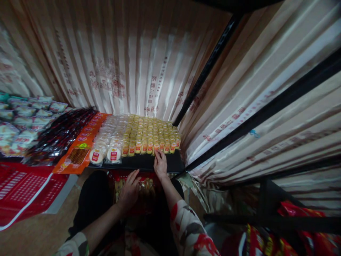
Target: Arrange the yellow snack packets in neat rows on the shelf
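Rows of small yellow wrapped snack packs (149, 133) with red-and-white labels stand on the right end of a black shelf (133, 166). My right hand (160, 164) reaches up to the front row, its fingertips at one pack near the middle; whether it grips the pack cannot be made out. My left hand (130, 188) hovers over a red basket (125, 175) between my knees, fingers stretched out and loosely together. Inside the basket lie more wrapped snacks (147, 186), partly hidden by the hand.
Left of the yellow packs are round white wrapped cakes (106, 142), an orange packet (81, 149), dark shiny packets (58, 133) and white bags (29, 117). Another red basket (29, 188) stands at left. Black frame bars (263, 112) cross before a curtain. Red bags (306, 227) lie lower right.
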`<control>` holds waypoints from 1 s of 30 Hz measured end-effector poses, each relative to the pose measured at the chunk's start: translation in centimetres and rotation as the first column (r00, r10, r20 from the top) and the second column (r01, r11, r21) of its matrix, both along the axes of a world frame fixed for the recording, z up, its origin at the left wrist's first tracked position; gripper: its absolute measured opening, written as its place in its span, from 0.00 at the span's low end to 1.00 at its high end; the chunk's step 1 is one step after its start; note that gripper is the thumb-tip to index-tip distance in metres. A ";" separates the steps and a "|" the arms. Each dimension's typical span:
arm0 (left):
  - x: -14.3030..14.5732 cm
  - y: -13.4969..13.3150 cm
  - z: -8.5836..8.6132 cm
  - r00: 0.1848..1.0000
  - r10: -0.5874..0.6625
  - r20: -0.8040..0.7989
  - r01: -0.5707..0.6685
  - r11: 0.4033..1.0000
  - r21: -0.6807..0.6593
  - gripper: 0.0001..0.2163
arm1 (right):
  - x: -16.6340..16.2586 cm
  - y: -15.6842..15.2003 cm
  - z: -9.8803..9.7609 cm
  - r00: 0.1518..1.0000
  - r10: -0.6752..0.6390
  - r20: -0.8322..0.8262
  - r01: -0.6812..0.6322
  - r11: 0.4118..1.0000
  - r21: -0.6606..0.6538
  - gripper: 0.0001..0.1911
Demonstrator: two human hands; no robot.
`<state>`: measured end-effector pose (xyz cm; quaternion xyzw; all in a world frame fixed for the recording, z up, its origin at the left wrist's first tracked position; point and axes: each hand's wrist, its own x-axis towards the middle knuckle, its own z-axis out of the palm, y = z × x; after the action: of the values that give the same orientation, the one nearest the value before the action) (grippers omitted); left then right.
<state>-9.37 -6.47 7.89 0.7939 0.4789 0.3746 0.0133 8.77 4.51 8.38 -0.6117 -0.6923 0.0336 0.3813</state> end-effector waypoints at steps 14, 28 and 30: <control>0.2 -1.3 -1.2 1.000 -0.015 0.013 0.016 0.998 -0.064 0.15 | 0.4 -0.2 -0.8 1.000 0.017 0.025 -0.017 1.000 0.009 0.24; -2.9 -0.3 0.0 0.990 0.084 0.117 -0.071 0.991 -0.110 0.14 | 0.5 0.3 -1.2 0.997 0.029 0.075 -0.036 0.995 0.088 0.19; -3.7 0.1 0.3 0.982 0.101 0.158 -0.085 0.991 -0.101 0.14 | 0.1 0.3 -1.0 0.995 0.021 0.102 -0.033 0.993 0.116 0.19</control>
<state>-13.04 -6.33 8.23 0.7358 0.5297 0.4157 0.0719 8.87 4.77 7.39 -0.5795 -0.7198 -0.0331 0.3807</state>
